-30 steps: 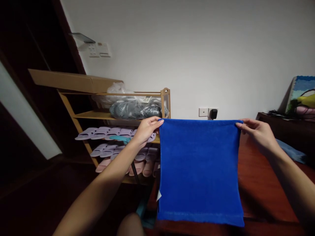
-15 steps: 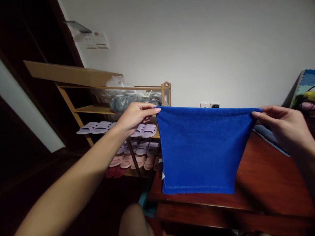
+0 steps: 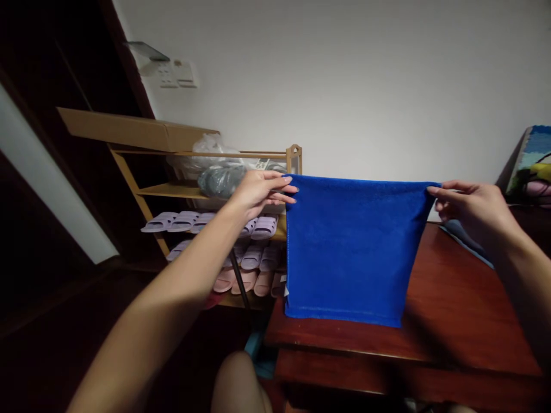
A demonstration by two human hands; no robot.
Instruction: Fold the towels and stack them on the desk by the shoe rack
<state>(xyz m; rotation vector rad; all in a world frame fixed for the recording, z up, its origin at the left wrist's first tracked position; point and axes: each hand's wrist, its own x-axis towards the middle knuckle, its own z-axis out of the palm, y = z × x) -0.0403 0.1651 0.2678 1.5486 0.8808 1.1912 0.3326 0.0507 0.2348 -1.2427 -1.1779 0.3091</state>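
A blue cloth (image 3: 350,252) hangs upright, stretched between my two hands above the front part of the reddish-brown table. My left hand (image 3: 264,192) pinches its top left corner between thumb and fingers. At the top right corner, my right hand (image 3: 469,203) pinches the fabric in the same way. The cloth's top edge is nearly straight, and a small white tag (image 3: 286,291) shows low on its left edge. Whether the bottom edge touches the tabletop, I cannot tell.
The wooden table (image 3: 469,310) extends to the right, with a grey-blue folded item (image 3: 465,241) on it. At the left, a wooden rack (image 3: 170,190) holds several slippers (image 3: 183,221), plastic-wrapped items (image 3: 219,179) and a cardboard box (image 3: 129,131). A colourful picture (image 3: 534,163) stands far right.
Both hands have risen slightly and moved closer together, with the cloth lifted between them. More fingers of my left hand now show, spread beside the pinched corner.
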